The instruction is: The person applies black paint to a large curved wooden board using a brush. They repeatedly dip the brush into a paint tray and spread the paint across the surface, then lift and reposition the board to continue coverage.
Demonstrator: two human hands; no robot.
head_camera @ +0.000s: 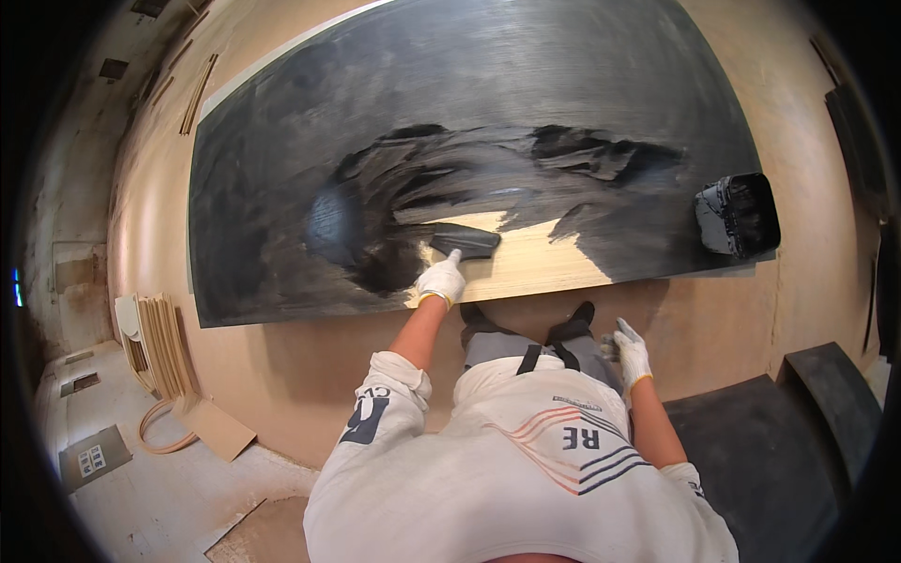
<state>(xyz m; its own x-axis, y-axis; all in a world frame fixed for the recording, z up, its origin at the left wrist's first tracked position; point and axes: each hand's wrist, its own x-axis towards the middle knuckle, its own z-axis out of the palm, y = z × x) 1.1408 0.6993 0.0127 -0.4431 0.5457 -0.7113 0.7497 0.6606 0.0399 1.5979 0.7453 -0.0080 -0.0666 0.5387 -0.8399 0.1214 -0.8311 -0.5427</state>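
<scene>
A wide black scraper-like spreader (466, 241) lies against a large panel coated in black (493, 77). My left hand (442, 279), in a white knit glove, grips its near edge with one finger stretched along it. Under and right of the spreader, a patch of pale bare wood grain shows at the panel's near edge. Wet, glossy black streaks curve across the panel's middle. My right hand (628, 350), gloved too with dark smudges, hangs beside my right thigh, fingers apart and holding nothing visible. A black-smeared paint container (739, 214) stands at the panel's right end.
The panel lies on a larger tan board surface (338, 373). Black boards (746, 436) are at the lower right. At left stand stacked pale wood strips (165, 345), with a coiled band (151, 429) and a thin board (218, 426) below. My feet are beside the panel's near edge.
</scene>
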